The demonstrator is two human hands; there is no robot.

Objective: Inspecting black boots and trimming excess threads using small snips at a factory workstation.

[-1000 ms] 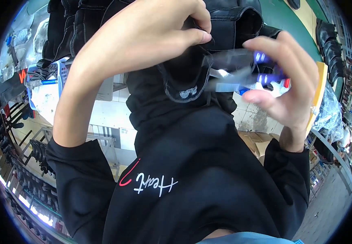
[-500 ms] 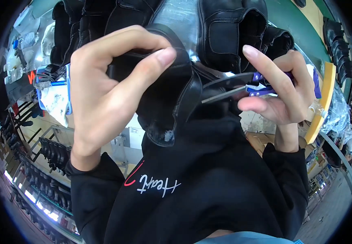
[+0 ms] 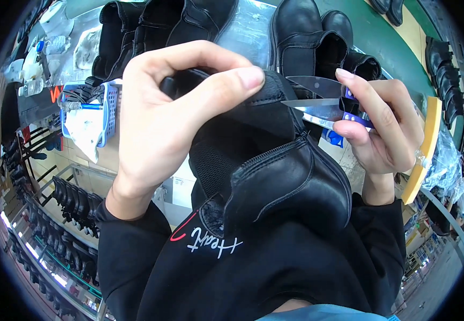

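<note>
A black leather ankle boot (image 3: 301,187) hangs tilted in front of my chest, its zipper partly undone and its mesh lining showing. My left hand (image 3: 162,112) pinches the boot's upper edge between thumb and fingers. In my right hand (image 3: 387,123) is a pair of purple-handled scissors (image 3: 317,104). Their blades stand apart, pointing left, with the tips close to the boot's stitched upper edge. Whether the blades touch the leather, I cannot tell.
Several black boots (image 3: 299,59) stand on the table beyond my hands. At left is a blue basket (image 3: 106,115) holding dark cords and a white cloth. A yellow edge strip (image 3: 430,134) lies at right beside clear plastic wrap (image 3: 446,166). Racks of shoes (image 3: 76,203) stand lower left.
The boot has turned so that its toe now shows at lower right. My left hand has shifted slightly right, and the scissor tips have come nearer the boot's upper edge.
</note>
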